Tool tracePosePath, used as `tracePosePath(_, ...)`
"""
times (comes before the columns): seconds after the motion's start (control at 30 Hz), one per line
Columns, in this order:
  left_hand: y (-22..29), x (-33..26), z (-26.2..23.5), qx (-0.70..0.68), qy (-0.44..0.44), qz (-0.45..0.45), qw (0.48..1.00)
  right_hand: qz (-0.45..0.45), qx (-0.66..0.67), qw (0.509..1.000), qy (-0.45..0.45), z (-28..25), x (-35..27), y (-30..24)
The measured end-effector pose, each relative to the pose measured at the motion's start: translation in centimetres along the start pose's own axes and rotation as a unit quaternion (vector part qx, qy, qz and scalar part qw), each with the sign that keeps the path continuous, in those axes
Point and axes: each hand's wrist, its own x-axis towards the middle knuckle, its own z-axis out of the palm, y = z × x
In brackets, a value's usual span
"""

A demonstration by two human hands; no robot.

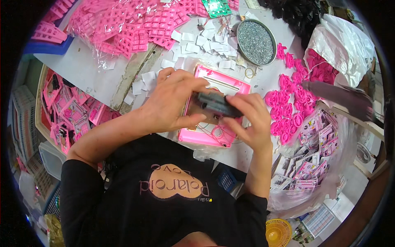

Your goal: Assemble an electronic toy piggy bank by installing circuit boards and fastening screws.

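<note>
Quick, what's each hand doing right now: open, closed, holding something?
Left hand: open, fingers spread at the left side of the pink casing.
Right hand: closed, holding a blurred dark block between thumb and fingers.

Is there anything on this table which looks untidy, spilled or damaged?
Yes: white paper slips lie scattered and overlapping across the table, in no order. Pink looped parts also lie loose outside the white bag, perhaps spilled. The pink case shows no clear damage, though it is partly covered.
</note>
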Motion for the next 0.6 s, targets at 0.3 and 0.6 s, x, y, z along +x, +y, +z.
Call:
tracePosePath(0.3, 1.3, -0.1, 0.9, 0.046, 0.019, -0.018, 0.999, 0.365, 0.039, 0.913, -0.181, -2.4, 5.9, 1.8)
tracePosePath(0.6, 2.5, 0.5, 1.1, 0.156, -0.004, -0.031, 0.987, -0.016, -0.132, 0.991, 0.001, -0.1, 2.4, 2.1)
